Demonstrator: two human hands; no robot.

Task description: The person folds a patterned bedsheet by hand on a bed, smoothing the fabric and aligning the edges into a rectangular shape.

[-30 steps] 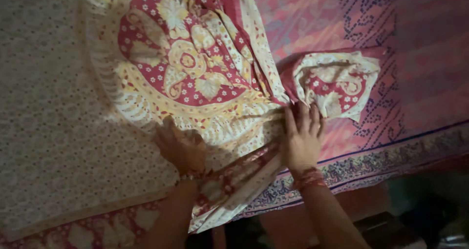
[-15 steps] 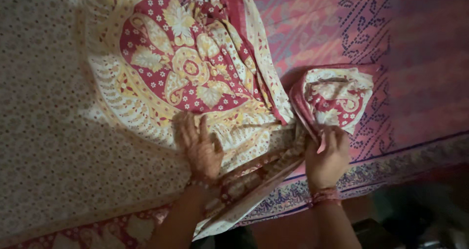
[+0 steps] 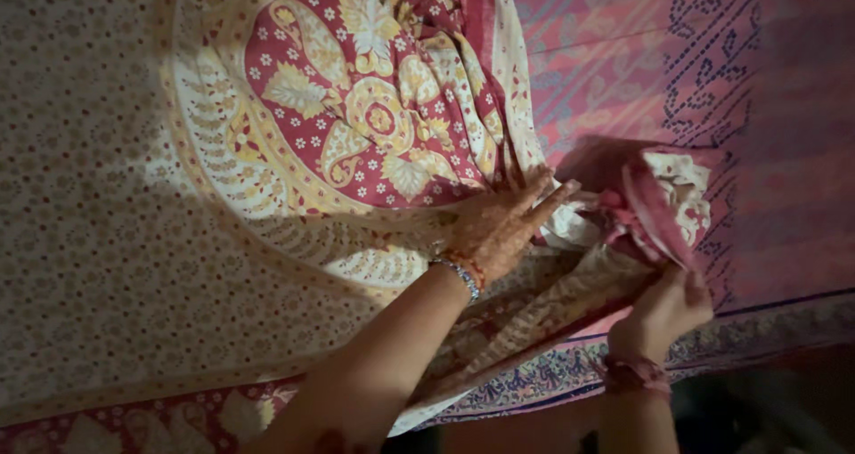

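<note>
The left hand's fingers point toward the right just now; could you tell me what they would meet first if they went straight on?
Probably the bunched cloth end, which the right hand grips from below, just beyond the left hand; depth is unclear.

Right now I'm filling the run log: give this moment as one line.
left hand: flat on printed cloth | right hand: grip on cloth's bunched end | under: pink bedsheet
</note>
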